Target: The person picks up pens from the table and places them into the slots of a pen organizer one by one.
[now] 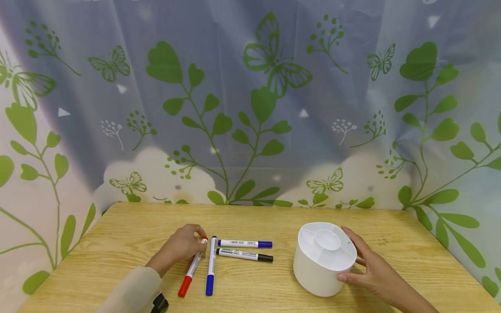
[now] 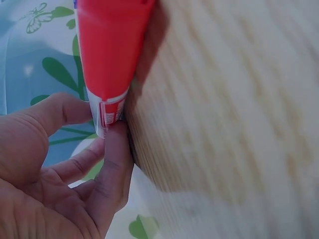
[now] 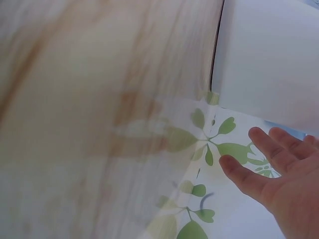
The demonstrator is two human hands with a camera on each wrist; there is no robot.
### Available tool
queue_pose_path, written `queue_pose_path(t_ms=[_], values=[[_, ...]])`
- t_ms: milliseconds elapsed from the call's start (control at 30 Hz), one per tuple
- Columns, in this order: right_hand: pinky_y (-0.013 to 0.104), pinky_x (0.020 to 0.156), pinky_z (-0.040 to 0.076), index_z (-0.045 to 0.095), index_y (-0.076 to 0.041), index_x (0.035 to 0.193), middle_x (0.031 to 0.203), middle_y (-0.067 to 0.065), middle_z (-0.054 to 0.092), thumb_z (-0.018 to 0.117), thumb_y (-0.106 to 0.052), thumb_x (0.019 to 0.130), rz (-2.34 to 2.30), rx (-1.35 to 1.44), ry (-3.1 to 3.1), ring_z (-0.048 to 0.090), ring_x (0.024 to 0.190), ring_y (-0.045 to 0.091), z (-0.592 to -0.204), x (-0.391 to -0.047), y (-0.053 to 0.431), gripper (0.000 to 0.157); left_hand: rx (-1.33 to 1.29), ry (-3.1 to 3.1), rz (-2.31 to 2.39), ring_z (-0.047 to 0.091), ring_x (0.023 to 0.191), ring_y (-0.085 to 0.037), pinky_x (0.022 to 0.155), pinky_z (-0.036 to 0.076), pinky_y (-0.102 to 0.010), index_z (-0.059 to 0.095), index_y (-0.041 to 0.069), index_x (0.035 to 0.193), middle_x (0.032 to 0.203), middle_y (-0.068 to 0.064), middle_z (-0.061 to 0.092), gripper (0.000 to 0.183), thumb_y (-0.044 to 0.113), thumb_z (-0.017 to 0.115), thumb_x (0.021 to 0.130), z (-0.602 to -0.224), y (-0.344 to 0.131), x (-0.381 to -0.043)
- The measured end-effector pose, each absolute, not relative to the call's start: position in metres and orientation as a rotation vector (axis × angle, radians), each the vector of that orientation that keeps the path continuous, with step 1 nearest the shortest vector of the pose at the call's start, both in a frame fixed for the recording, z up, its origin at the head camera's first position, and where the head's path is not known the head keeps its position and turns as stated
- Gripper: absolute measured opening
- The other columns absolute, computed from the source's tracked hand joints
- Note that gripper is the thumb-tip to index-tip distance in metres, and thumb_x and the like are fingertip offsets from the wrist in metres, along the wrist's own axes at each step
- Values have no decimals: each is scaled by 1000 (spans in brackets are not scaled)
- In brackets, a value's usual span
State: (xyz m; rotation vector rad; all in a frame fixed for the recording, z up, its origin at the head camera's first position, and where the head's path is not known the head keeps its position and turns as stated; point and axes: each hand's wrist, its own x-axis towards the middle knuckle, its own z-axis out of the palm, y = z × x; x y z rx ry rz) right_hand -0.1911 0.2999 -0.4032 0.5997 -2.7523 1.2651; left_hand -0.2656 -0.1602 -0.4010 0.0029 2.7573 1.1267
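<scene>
A red marker (image 1: pixel 192 271) lies at a slant on the left of the wooden table, its red cap toward me. My left hand (image 1: pixel 181 245) pinches its far end between thumb and fingers; the left wrist view shows the red cap (image 2: pixel 113 50) up close. Just right of it lies a blue marker (image 1: pixel 211 265) pointing the same way. My right hand (image 1: pixel 375 274) is at the right side of a white round holder (image 1: pixel 313 271) with a divided top. Its thumb overlaps the holder's front and its fingers spread toward the back; the right wrist view shows loosely extended fingers beside the white wall (image 3: pixel 269 59).
A second blue marker (image 1: pixel 244 244) and a black marker (image 1: pixel 244 254) lie crosswise between the holder and the upright markers. Behind the wooden table (image 1: pixel 250 221) hangs a curtain (image 1: pixel 219 108) printed with green leaves and butterflies.
</scene>
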Motion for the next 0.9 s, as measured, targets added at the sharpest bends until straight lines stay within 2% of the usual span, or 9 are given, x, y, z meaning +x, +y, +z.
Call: queue_pose_path(t_ms=[167, 333, 600, 733, 833, 900], values=[[59, 95, 56, 12, -8, 168, 162, 34, 32, 84, -14, 89, 1253, 613, -2749, 46, 137, 61, -403, -192, 300, 107, 45, 2729, 1197, 46, 52, -11, 48, 40, -20, 67, 0, 110, 68, -6, 59, 23, 2, 70, 88, -401, -166, -265], [60, 96, 56, 12, -8, 168, 164, 32, 31, 84, -15, 89, 1271, 609, -2754, 46, 137, 61, -403, -192, 299, 107, 74, 2682, 1271, 52, 58, -14, 51, 45, -23, 64, -2, 113, 79, -9, 62, 25, 1, 68, 88, -397, -172, -265], [64, 97, 54, 11, -7, 168, 163, 34, 31, 84, -15, 89, 1274, 602, -2756, 46, 137, 62, -403, -192, 298, 108, 78, 2607, 1369, 59, 72, -20, 63, 60, -36, 62, -1, 127, 91, -12, 64, 36, 3, 65, 92, -380, -174, -264], [62, 98, 55, 11, -8, 168, 162, 33, 33, 85, -16, 88, 1258, 594, -2761, 47, 137, 60, -404, -192, 299, 108, 128, 2568, 1426, 61, 76, -21, 69, 64, -42, 62, -2, 130, 94, -14, 65, 37, 4, 65, 94, -371, -173, -261], [59, 98, 56, 12, -10, 168, 163, 31, 33, 85, -17, 89, 1246, 587, -2767, 49, 137, 55, -405, -193, 300, 108, 164, 2551, 1450, 63, 77, -21, 73, 65, -44, 62, -1, 132, 95, -14, 66, 37, 6, 65, 96, -366, -172, -259], [55, 99, 57, 12, -12, 169, 163, 29, 33, 84, -17, 89, 1260, 581, -2769, 54, 139, 38, -406, -193, 300, 108, 176, 2534, 1470, 64, 79, -21, 75, 65, -45, 62, 0, 132, 95, -14, 68, 36, 7, 66, 97, -363, -170, -257]])
